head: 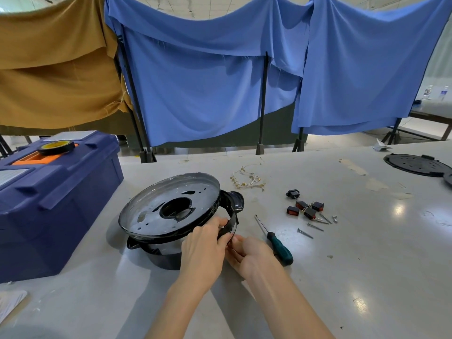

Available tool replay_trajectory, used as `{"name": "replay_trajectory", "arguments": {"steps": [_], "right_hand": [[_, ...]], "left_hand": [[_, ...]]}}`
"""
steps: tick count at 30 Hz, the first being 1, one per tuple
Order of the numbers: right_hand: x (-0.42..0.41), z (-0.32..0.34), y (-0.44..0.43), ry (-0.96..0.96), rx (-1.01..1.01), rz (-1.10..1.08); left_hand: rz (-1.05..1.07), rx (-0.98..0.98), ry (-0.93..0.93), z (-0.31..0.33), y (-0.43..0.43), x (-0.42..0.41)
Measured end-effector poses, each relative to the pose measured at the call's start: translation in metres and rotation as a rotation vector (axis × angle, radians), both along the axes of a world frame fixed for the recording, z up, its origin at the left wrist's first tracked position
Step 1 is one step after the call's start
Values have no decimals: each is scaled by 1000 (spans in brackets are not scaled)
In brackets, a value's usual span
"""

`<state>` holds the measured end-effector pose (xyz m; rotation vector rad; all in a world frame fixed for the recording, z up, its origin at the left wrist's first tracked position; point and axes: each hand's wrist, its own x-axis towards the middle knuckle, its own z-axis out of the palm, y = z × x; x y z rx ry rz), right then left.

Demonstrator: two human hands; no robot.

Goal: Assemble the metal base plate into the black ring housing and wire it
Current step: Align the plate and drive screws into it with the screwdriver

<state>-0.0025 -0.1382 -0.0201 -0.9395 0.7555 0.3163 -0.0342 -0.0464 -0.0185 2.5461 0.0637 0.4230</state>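
The metal base plate [156,204] is a round, shallow, silvery-grey dish with a large round hole in its middle and small holes scattered over its face. It sits tilted in the top of the black ring housing [226,209], near side lower. The housing is glossy black with a lug on its far right and another on its near left, and it rests on the grey table [342,277], in front of the person.

A white sticker [233,228] on the ring's right wall carries small red and dark print, too small to read.

The left hand [203,248] grasps the ring's near right rim, fingers curled over it beside the sticker. The right hand [248,252] lies palm-up just right of it. Its bent fingertips meet the ring under the sticker, partly behind the left hand, so a grasp cannot be told.

Right of the housing lie a green-handled screwdriver [280,248], black rocker switches [305,209] and loose screws [315,226]. Beyond the housing lie thin wires with brass terminals [248,180]. Left of the housing stands a blue toolbox [56,209] with a tape roll [56,146] on top. Far right of the housing lies a black round cover [415,165].
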Motion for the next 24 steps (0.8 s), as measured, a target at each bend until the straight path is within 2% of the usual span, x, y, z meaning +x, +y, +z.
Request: {"name": "replay_trajectory", "arguments": {"steps": [16, 24], "right_hand": [[-6, 13, -13, 91, 245, 91], [-17, 14, -27, 119, 389, 150]], "left_hand": [[4, 60, -27, -8, -3, -3], [-71, 33, 67, -17, 2, -10]]}}
